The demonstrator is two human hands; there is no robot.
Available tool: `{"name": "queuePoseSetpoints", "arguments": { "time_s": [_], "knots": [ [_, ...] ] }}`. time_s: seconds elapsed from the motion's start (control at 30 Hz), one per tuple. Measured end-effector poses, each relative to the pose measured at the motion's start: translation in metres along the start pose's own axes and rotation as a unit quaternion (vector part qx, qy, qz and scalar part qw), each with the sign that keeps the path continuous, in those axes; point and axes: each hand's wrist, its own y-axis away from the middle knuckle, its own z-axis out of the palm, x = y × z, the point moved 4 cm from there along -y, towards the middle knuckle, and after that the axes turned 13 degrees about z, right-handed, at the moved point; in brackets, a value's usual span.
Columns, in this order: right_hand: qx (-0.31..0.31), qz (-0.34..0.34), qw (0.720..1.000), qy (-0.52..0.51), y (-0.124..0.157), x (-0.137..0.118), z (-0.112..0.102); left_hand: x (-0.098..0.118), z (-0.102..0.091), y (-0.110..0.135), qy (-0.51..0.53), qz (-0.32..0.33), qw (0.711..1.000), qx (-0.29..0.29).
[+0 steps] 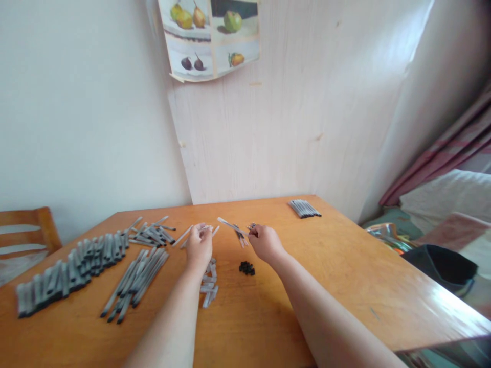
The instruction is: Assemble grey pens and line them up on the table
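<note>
My right hand [264, 243] is closed on one end of a thin, translucent pen barrel [230, 225], which slants up to the left toward the middle. To its left, my left hand [199, 244] has its fingers pinched together; something small and whitish shows at the fingertips, too blurred to name. Several pale tubes [183, 235] lie beside and behind that hand. Thin dark-and-pale rods [240, 236], perhaps pen refills, rest between the two hands. Nearer to me are a pile of clear pen caps [209, 286], partly behind my left forearm, and a cluster of small black plugs [246, 268].
Grey pens with black ends form a long row [72, 271] at the left, with a loose bundle [134, 281] and a heap [151, 234] beside it. A neat pen stack [304, 208] lies at the table's [345, 271] far right. A wooden chair [42, 230] stands left; a dark open bag [441, 266] sits right.
</note>
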Motion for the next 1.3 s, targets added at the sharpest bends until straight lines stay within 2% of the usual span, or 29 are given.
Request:
{"name": "queuePoseSetpoints", "arguments": {
  "time_s": [0.1, 0.27, 0.5, 0.6, 0.7, 0.83, 1.3],
  "knots": [
    [0.031, 0.016, 0.999, -0.002, -0.011, 0.004, -0.012, 0.000, -0.005, -0.001, -0.096, 0.045, 0.994, -0.003],
    [0.076, 0.050, 0.996, 0.009, -0.038, 0.030, -0.042, -0.001, -0.007, -0.002, -0.114, 0.049, 0.992, -0.014],
    [0.140, 0.156, 0.977, 0.026, -0.069, 0.114, -0.095, -0.002, -0.009, -0.004, -0.098, 0.019, 0.995, -0.009],
    [0.160, 0.222, 0.961, 0.034, -0.080, 0.150, -0.111, -0.001, -0.010, -0.005, -0.119, 0.016, 0.993, -0.012],
    [0.172, 0.262, 0.949, 0.043, -0.090, 0.174, -0.123, -0.003, -0.011, -0.006, -0.125, 0.018, 0.992, -0.009],
    [0.175, 0.291, 0.939, 0.055, -0.101, 0.186, -0.128, -0.003, -0.012, -0.007, -0.117, 0.023, 0.993, -0.016],
    [0.164, 0.312, 0.931, 0.098, -0.131, 0.190, -0.120, 0.005, -0.016, -0.008, -0.146, 0.028, 0.989, -0.019]
  ]
}}
